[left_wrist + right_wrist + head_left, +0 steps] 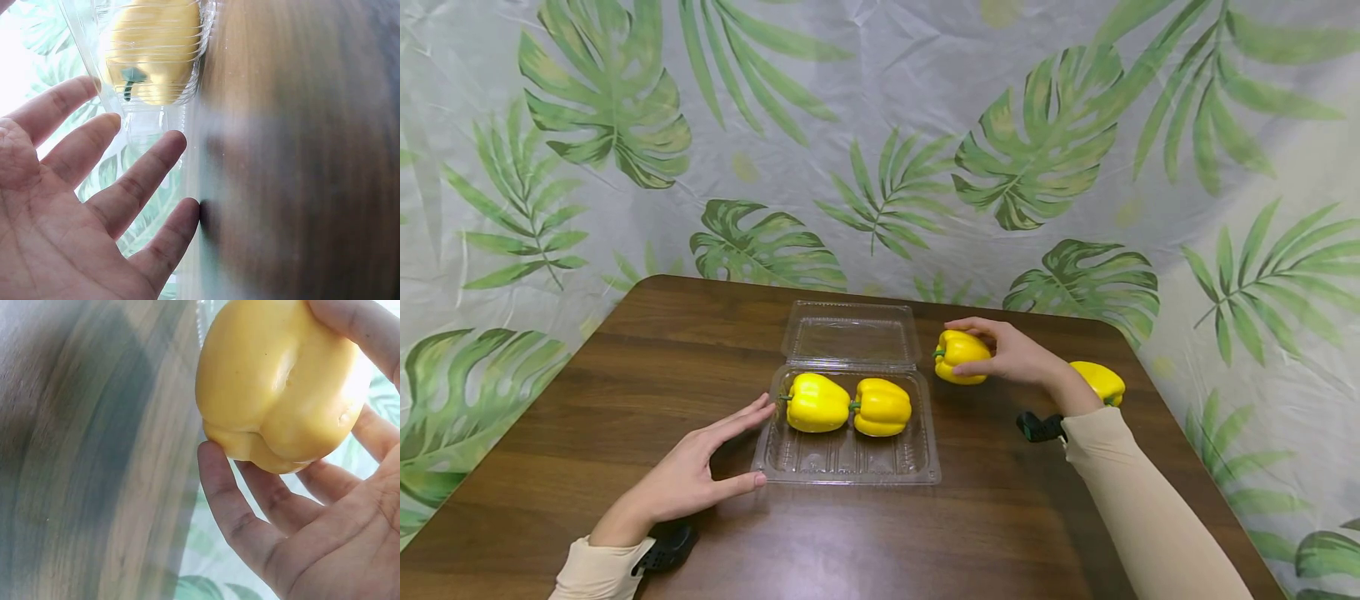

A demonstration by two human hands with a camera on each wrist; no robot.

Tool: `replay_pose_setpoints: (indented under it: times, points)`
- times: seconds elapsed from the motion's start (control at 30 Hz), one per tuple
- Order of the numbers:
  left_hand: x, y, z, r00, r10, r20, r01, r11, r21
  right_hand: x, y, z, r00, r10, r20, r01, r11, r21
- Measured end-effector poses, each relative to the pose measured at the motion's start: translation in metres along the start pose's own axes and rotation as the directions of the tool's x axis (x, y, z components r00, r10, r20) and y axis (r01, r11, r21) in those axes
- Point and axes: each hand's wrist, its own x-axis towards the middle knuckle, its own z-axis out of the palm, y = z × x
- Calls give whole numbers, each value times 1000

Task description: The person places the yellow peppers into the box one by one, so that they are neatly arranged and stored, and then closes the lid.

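My right hand (1011, 354) grips a yellow bell pepper (958, 357) just right of a clear plastic clamshell container (850, 471). In the right wrist view the thumb and fingers curl round that pepper (275, 387), its lobed bottom toward the palm. Two more yellow peppers lie side by side in the container's base, a left one (817, 403) and a right one (882, 407), stems pointing left. My left hand (688, 475), fingers spread and fairly straight, touches the container's left edge. The left wrist view shows these fingers (140, 181) beside the clear wall.
The container's lid (853, 333) lies folded back, away from me. Another yellow pepper (1099, 382) sits at the table's right, partly hidden by my right wrist. A leaf-patterned cloth (880, 167) hangs behind the brown wooden table (685, 350).
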Motion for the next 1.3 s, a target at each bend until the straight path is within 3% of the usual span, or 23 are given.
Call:
replay_pose_setpoints:
  times: [1.3]
  points:
    - [0,-1,1,1000,-2,1,2,1000,-6,-9,-65,22,997,-38,73,42,998,-55]
